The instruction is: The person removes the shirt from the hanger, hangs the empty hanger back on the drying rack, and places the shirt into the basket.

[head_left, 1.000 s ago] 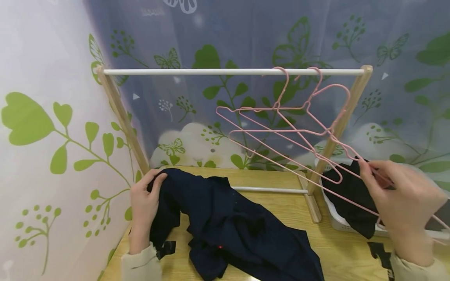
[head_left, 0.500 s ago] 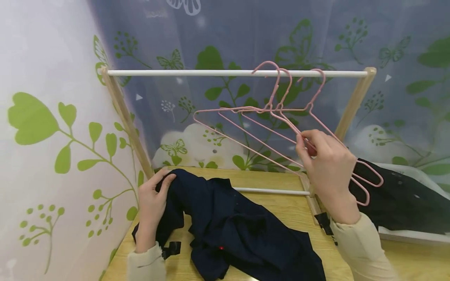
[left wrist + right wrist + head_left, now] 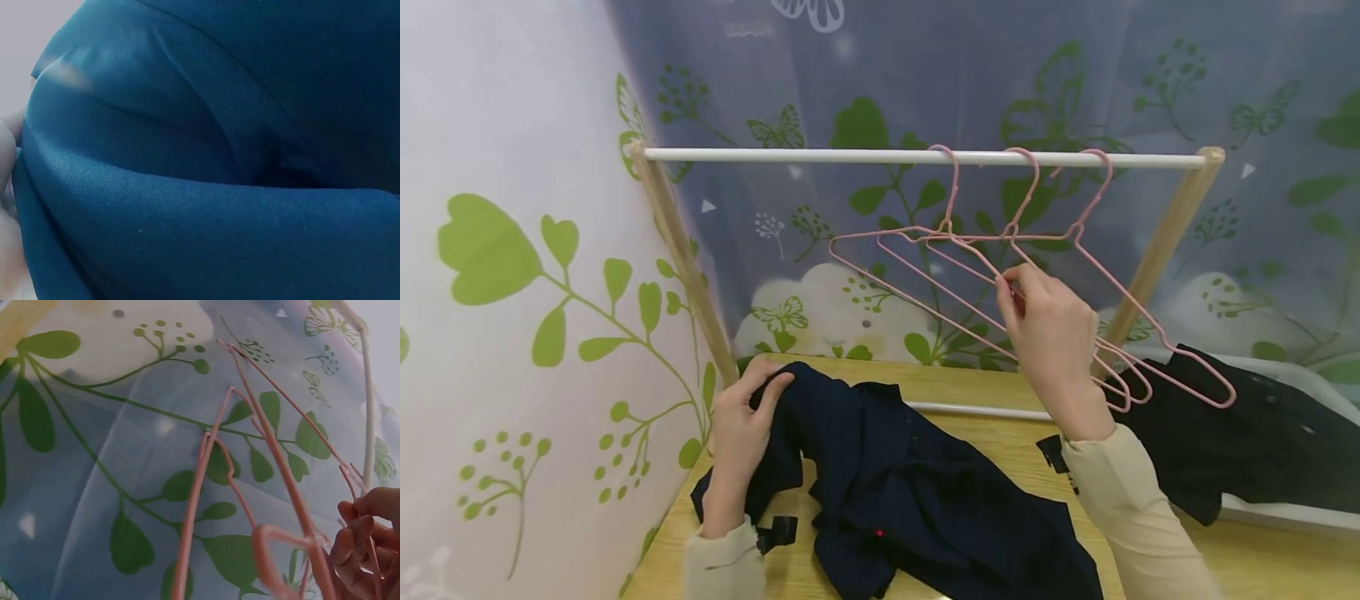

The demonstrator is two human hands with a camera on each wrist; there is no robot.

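Observation:
My left hand (image 3: 741,442) pinches one end of a navy garment (image 3: 917,475) between thumb and fingers. The rest of the cloth lies crumpled over the wooden tabletop, and its navy folds (image 3: 206,231) fill the left wrist view. My right hand (image 3: 1051,346) pinches the sloping arm of the leftmost pink hanger (image 3: 887,287), whose hook sits over the white rod (image 3: 775,156). In the right wrist view, thumb and fingers of the right hand (image 3: 369,540) close on a thin pink bar. Two more pink hangers (image 3: 1116,287) hang to the right, partly behind the hand.
Wooden posts (image 3: 677,250) hold up the rod, and a lower white bar (image 3: 977,410) runs near the tabletop (image 3: 955,379). At the right stands a white basket (image 3: 1292,517) with black clothing (image 3: 1277,433) draped over its edge. A printed curtain hangs behind.
My right hand has carried a hanger leftward from the right, and its hook now rests on the rod left of the other two. The left hand keeps hold of the garment.

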